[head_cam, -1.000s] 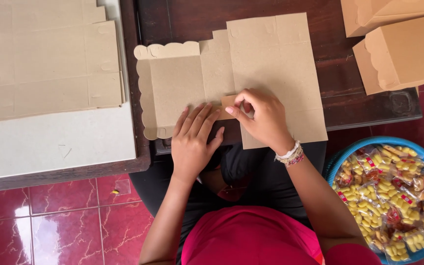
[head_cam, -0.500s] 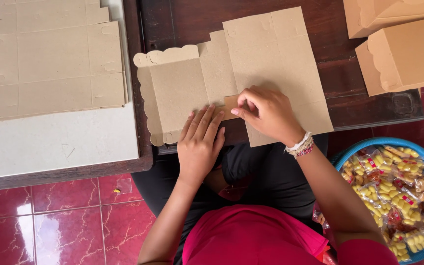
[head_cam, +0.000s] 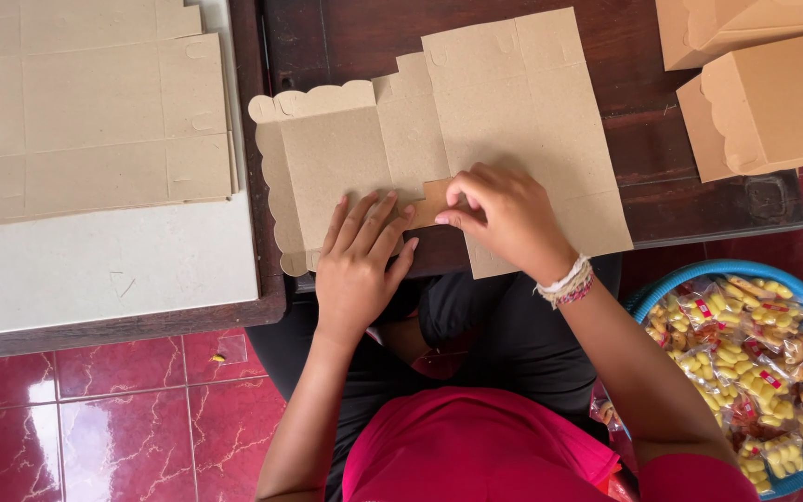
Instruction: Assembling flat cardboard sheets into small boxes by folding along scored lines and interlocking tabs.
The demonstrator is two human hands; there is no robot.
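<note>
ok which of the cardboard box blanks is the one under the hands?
The flat cardboard blank with a scalloped edge, on the dark wooden table. Left hand presses it; right hand pinches its flap. The stack of blanks at left lies untouched.

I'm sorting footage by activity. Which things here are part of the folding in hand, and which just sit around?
In hand:
flat box blank, small flap pinched by right hand, left hand pressing the blank flat

Lying about:
stack of flat blanks, folded boxes, blue basin of wrapped snacks
</note>
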